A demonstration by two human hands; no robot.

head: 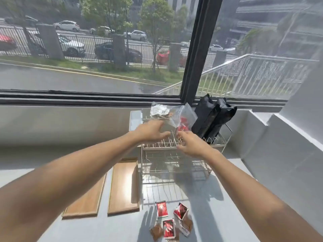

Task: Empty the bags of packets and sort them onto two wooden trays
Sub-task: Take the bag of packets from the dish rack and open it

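Note:
Two clear plastic bags sit at the top of a wire rack (pixel 174 159). One holds red packets (pixel 183 119); the other holds brown and white packets (pixel 158 110). My right hand (pixel 191 144) pinches the lower edge of the bag of red packets. Just below the other bag, my left hand (pixel 151 131) has its fingers spread and holds nothing. Two empty wooden trays (pixel 87 203) (pixel 125 186) lie side by side on the table to the left of the rack. Several loose red and brown packets (pixel 168 220) lie on the table near me.
Two tall black pouches (pixel 213 117) lean upright in the rack's right end. The rack stands against a grey ledge under a large window. A grey wall panel (pixel 279 154) rises on the right of the light table (pixel 122 227).

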